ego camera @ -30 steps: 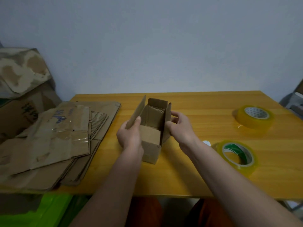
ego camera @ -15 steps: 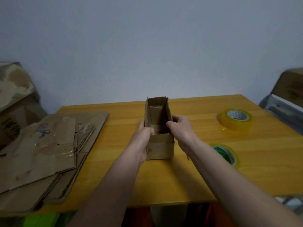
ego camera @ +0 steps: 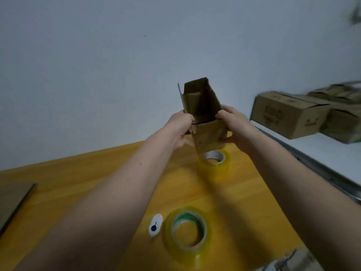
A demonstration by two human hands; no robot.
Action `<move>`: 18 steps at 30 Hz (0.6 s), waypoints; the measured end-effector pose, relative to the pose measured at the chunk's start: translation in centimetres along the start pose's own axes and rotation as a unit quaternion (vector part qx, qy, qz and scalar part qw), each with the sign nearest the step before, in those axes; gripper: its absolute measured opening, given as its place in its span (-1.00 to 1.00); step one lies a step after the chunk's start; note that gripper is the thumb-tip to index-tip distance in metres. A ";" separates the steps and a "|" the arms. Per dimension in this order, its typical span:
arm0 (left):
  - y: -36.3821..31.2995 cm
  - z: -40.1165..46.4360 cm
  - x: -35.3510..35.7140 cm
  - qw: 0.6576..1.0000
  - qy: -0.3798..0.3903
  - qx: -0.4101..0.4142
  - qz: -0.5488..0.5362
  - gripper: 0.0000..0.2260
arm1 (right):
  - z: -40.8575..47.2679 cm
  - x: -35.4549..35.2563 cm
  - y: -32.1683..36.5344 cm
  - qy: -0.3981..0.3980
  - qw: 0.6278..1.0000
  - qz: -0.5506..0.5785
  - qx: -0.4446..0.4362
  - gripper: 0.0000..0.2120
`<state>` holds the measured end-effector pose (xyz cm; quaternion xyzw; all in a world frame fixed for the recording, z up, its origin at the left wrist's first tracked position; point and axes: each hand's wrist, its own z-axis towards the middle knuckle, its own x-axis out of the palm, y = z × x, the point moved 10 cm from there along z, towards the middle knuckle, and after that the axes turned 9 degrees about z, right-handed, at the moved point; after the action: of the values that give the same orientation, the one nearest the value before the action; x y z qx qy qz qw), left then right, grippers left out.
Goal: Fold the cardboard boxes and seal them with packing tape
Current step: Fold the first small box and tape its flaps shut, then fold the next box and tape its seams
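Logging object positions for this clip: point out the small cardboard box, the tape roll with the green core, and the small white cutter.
small cardboard box (ego camera: 210,136), head view, near outer wall.
tape roll with the green core (ego camera: 188,230), head view, top ring.
small white cutter (ego camera: 155,224), head view, body centre.

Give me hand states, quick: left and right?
Left hand: closed on the left side of the small cardboard box.
Right hand: closed on the box's right side.

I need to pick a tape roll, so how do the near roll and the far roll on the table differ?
The near tape roll has a green-printed core; the far tape roll has a pale, whitish core. The near roll lies in full view beside a small white object; the far roll is partly hidden behind the held cardboard box. Both are yellowish, translucent and lie flat on the wooden table.
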<state>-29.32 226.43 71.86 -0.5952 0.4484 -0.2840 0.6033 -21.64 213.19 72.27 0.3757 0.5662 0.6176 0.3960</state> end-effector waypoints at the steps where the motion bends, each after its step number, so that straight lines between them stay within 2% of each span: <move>1: -0.5 2.0 1.3 1.000 -0.005 0.000 0.030 -0.82 | 1.7 -2.0 -0.1 -0.015 1.000 -0.007 0.002 -0.66; 5: -0.8 10.0 6.3 0.995 -0.007 -0.004 0.103 -0.82 | 8.1 -7.9 -2.6 -0.061 0.998 -0.007 0.034 -0.53; 7: -0.1 13.5 8.8 0.990 0.010 -0.005 0.143 -0.84 | 11.0 -10.2 -4.5 -0.080 0.996 -0.021 0.030 -0.59; 9: 1.1 16.5 11.3 0.980 0.031 -0.010 0.194 -0.89 | 13.6 -11.7 -6.9 -0.066 0.995 -0.074 0.028 -0.66; 12: 3.4 20.5 14.2 0.961 0.062 -0.019 0.270 -0.88 | 16.5 -12.3 -11.5 -0.020 0.979 -0.197 0.052 -0.41; 14: 4.4 23.0 15.4 0.950 0.061 -0.008 0.307 -0.84 | 18.3 -12.6 -13.5 -0.024 0.970 -0.238 0.049 -0.27; 18: 4.5 26.7 16.2 0.935 0.031 0.029 0.353 -0.74 | 22.2 -12.8 -15.7 -0.056 0.948 -0.310 0.054 -0.41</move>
<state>0.36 225.19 61.27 -0.3714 0.6396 -0.0839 0.6678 4.84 211.09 58.16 0.2366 0.6638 0.4111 0.5782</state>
